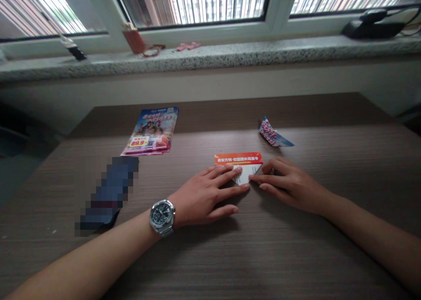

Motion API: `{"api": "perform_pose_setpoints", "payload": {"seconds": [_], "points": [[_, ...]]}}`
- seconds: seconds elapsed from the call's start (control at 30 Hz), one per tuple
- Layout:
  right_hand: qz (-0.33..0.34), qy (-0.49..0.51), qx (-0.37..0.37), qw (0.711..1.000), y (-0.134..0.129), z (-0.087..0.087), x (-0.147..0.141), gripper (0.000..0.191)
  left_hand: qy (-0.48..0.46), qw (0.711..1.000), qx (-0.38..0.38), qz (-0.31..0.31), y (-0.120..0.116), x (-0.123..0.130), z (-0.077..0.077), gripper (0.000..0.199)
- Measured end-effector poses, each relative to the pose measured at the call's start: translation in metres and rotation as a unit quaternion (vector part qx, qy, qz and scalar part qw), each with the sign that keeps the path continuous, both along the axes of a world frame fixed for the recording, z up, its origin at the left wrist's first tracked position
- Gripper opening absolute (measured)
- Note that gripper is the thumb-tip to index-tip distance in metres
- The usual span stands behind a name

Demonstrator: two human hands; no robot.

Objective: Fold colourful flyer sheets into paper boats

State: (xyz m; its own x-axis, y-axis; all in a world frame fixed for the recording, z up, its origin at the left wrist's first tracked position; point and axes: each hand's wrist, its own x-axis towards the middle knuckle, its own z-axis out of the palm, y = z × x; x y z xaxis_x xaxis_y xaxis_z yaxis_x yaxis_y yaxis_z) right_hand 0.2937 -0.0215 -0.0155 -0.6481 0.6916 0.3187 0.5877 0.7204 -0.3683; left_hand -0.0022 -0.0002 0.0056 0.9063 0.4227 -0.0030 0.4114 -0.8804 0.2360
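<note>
A small folded paper [244,173] lies flat on the brown table, with a red-orange printed band along its far edge and a white part narrowing toward me. My left hand [212,195] lies palm down with spread fingers, its fingertips on the paper's left side and near point. At the paper's right edge, my right hand [284,180] touches the slanted side with its extended fingers, the other fingers curled. Beyond it sits a folded blue and pink paper shape [270,134] with a pointed end.
A stack of colourful flyers [153,131] lies at the back left of the table [210,265]. Nearer me is a pixelated dark phone-like object [112,190]. Small items and a black device [373,27] rest on the granite windowsill [230,54].
</note>
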Motion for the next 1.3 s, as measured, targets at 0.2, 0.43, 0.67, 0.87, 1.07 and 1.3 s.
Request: {"api": "perform_pose_setpoints", "payload": {"seconds": [0.2, 0.43, 0.67, 0.87, 1.07, 1.3], "points": [[-0.051, -0.011, 0.025, 0.998, 0.005, -0.004, 0.003, 0.031, -0.002, 1.000, 0.009, -0.006, 0.003, 0.000, -0.001, 0.053], [-0.055, 0.003, 0.033, 0.998, 0.007, -0.004, 0.001, 0.027, -0.014, 1.000, 0.011, 0.005, 0.004, 0.000, -0.002, 0.054], [-0.065, 0.033, 0.013, 0.997, 0.009, -0.005, -0.005, 0.021, -0.029, 1.000, 0.009, 0.005, 0.004, 0.002, -0.002, 0.053], [-0.106, 0.072, -0.027, 0.991, 0.013, -0.003, -0.012, 0.018, -0.030, 1.000, 0.009, -0.001, 0.003, 0.004, -0.001, 0.052], [-0.154, 0.078, -0.032, 0.984, 0.017, -0.007, -0.017, 0.020, -0.037, 0.999, 0.002, -0.012, 0.002, 0.009, -0.002, 0.051], [-0.171, 0.044, -0.001, 0.984, 0.020, -0.018, -0.018, 0.044, -0.105, 0.992, -0.055, 0.033, 0.004, 0.015, -0.001, 0.039]]}}
